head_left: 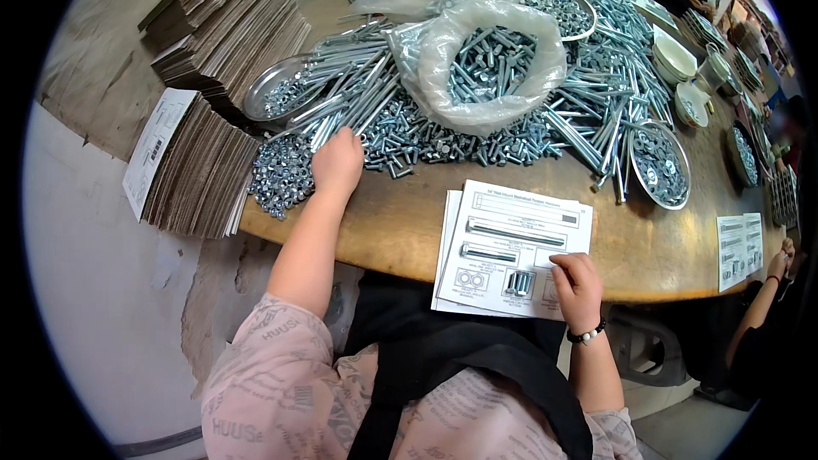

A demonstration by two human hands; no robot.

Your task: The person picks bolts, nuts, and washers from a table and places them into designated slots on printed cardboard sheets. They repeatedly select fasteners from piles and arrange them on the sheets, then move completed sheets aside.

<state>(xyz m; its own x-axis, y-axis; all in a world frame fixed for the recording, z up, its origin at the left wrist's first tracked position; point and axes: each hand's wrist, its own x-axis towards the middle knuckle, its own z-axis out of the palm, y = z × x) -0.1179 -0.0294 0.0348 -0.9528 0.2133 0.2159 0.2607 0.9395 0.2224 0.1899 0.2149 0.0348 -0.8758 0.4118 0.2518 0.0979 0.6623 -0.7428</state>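
Note:
My left hand (pixel 337 163) reaches into the edge of the metal hardware, between a heap of nuts (pixel 281 175) and a spread of short bolts (pixel 452 138). Its fingers are curled together, and what they hold is too hidden to make out. Long bolts (pixel 349 77) lie just beyond it. My right hand (pixel 579 288), with a beaded bracelet at the wrist, rests on the right side of a stack of printed sheets (pixel 452 294). Its fingers are loosely bent and slightly apart, with nothing visible in them. A small cluster of short bolts (pixel 520 283) appears on the top sheet, left of that hand.
A clear plastic bag (pixel 430 77) full of bolts stands mid-table. Metal bowls with washers (pixel 660 166) and small parts (pixel 277 89) flank the pile. Stacked cardboard (pixel 209 166) rises at left. At right, a co-worker's arm (pixel 758 311) is by another printed sheet (pixel 740 247).

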